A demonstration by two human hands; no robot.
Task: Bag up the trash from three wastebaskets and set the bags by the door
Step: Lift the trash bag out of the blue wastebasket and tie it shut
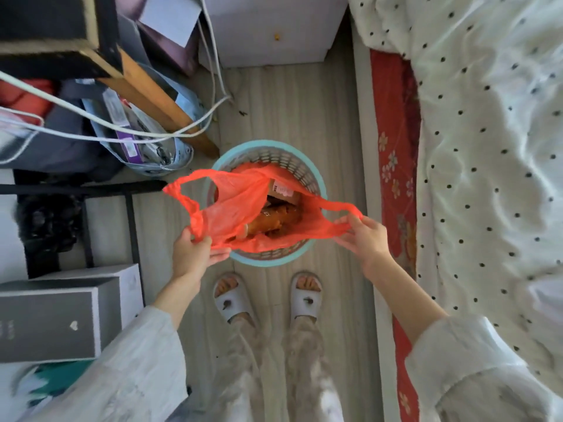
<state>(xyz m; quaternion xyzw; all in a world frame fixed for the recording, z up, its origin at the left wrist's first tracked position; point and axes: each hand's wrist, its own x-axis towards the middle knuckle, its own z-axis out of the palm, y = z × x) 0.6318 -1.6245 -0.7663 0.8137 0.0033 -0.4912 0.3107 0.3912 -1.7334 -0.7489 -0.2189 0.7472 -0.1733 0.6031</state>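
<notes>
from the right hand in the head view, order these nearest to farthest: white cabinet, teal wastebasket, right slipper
1. teal wastebasket, just left of the right hand
2. right slipper, below it on the floor
3. white cabinet, far at the top

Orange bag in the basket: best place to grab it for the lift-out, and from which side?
Take the bag by its two handle loops, from above at its left and right sides. The loops already stand clear of the basket rim, so the load would hang below them. The left hand pinches the near-left edge and the right hand pinches the right loop. The far-left loop is still free.
</notes>
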